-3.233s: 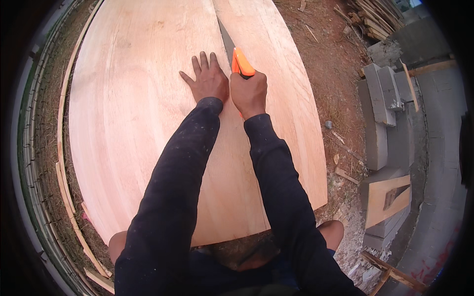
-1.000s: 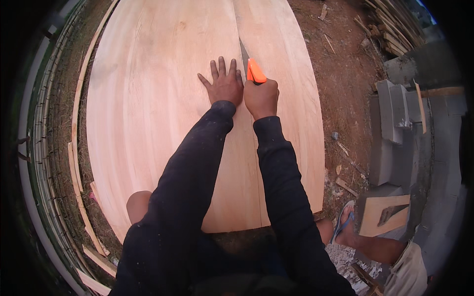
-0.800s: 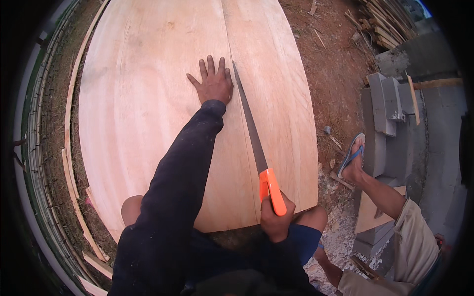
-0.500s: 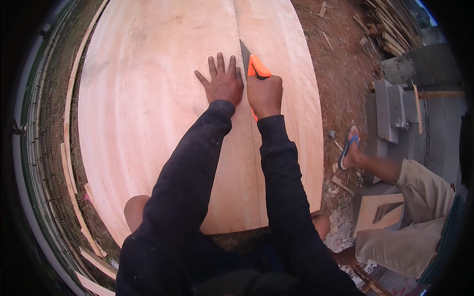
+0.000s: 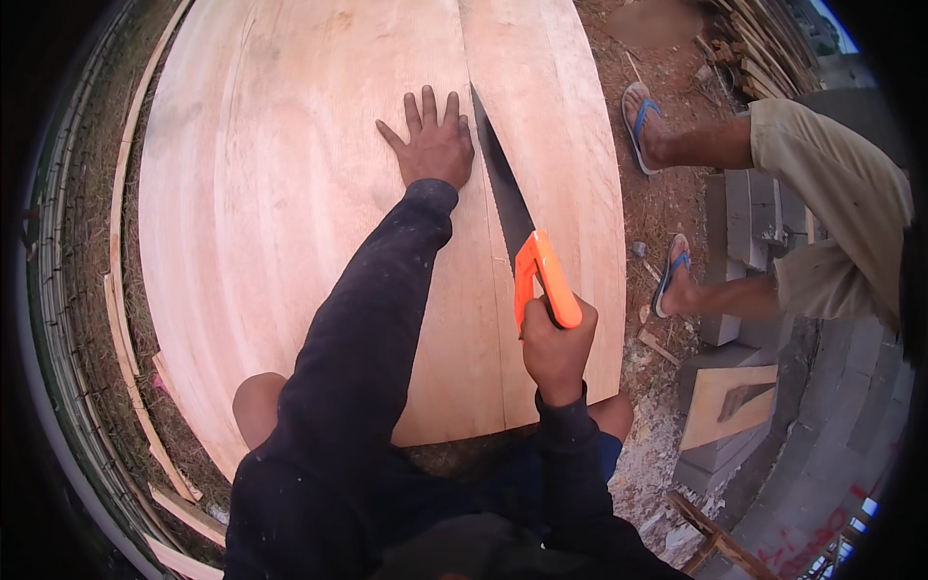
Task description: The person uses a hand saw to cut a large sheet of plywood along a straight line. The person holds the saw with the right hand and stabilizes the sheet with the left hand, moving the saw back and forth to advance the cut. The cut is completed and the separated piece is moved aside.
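A large pale plywood sheet [image 5: 290, 193] lies in front of me, with a cut line running lengthwise right of its middle. My left hand [image 5: 435, 145] rests flat on the sheet just left of that line, fingers spread and holding nothing. A handsaw [image 5: 505, 179] with a dark blade and orange handle slants along the line, its tip at the far end of the visible blade. My right hand [image 5: 561, 348] is wrapped around the saw's handle, nearer to my body than the left hand. Whether the blade's tip sits inside the cut is hard to see.
At the right another person's sandalled foot [image 5: 645, 126] stands beside the sheet. Grey concrete blocks [image 5: 739, 217] and a wooden float [image 5: 730, 406] lie beyond it. Stacked lumber [image 5: 773, 58] is at the far right. Long wood strips [image 5: 121, 213] line the left side.
My right hand has drawn the saw back toward me, baring much more of its blade. My left hand stays on the sheet. The other person has stepped farther along the right side.
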`<state>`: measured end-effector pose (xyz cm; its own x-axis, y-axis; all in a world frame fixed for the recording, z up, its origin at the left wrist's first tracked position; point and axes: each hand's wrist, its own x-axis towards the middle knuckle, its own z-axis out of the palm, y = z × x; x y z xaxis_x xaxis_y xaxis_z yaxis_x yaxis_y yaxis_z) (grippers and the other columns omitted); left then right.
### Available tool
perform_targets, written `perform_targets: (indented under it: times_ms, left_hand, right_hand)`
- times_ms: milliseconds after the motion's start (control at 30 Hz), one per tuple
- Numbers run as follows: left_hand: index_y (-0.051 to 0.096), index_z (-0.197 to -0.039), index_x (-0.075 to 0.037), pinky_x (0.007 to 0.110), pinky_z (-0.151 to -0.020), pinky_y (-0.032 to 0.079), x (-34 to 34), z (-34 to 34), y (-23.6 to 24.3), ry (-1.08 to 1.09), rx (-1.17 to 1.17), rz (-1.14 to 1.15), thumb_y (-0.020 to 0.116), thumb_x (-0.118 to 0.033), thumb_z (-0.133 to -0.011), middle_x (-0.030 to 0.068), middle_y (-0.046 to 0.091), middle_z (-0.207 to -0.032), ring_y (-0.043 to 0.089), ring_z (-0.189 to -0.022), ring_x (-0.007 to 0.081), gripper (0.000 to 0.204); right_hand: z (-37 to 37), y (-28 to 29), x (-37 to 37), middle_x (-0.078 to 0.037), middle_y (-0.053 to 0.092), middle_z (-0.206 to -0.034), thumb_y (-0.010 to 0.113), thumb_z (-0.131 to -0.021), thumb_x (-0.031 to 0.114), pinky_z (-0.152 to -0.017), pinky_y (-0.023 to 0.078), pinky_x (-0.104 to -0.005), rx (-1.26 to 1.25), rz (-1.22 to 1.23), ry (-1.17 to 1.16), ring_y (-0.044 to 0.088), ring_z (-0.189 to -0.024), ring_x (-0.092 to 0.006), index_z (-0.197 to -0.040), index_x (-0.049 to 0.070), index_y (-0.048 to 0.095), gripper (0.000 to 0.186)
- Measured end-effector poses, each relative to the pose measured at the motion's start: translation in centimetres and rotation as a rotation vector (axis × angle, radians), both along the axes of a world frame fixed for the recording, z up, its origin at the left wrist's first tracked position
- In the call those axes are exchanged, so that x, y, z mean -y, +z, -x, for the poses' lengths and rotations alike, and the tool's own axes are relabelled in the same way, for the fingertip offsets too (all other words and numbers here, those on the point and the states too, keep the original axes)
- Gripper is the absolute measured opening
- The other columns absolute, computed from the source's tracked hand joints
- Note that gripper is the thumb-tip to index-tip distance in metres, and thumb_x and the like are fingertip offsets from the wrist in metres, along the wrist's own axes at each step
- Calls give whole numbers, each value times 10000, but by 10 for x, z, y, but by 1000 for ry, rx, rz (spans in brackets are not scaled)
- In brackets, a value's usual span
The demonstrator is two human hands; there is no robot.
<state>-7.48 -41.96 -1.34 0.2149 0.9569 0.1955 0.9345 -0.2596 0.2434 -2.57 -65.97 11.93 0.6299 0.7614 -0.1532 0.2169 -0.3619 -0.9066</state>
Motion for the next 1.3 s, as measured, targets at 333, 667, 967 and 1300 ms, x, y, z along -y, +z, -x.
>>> perform_targets:
  times_ms: [333, 667, 967, 1300]
  left_hand:
    - [404, -1520, -254, 760, -1142, 90, -6, 2, -6, 17, -33, -21, 334, -397, -1068, 71, 279, -1637, 183, -1533, 314, 480]
    - [401, -1521, -255, 771, -1131, 101, -3, 2, -3, -1, -12, -36, 357, -390, -1062, 82, 287, -1634, 192, -1528, 328, 480]
    - [403, -1523, -251, 759, -1148, 66, -10, 9, -6, 22, -17, -51, 331, -376, -1069, 75, 299, -1633, 199, -1530, 320, 476]
    - [408, -1516, -251, 778, -1127, 100, -3, 2, -5, -3, -13, -61, 349, -398, -1063, 85, 303, -1624, 210, -1521, 329, 480]
  right_hand:
    - [6, -19, -51, -64, 432, -558, 566, -825, -11, -512, 384, -333, 43, -29, 20, 408, -552, -89, -703, -60, 484, 155]
    - [-12, -27, -76, -68, 447, -552, 565, -819, -7, -521, 394, -337, 73, -8, 58, 418, -556, -95, -699, -69, 505, 148]
    - [16, -15, -30, -86, 446, -560, 567, -815, -18, -508, 386, -336, 59, -52, 37, 432, -526, -116, -740, -59, 530, 94]
    - [-11, -21, -83, -88, 479, -542, 580, -818, 16, -510, 391, -344, 21, 16, -3, 461, -544, -99, -701, -96, 536, 168]
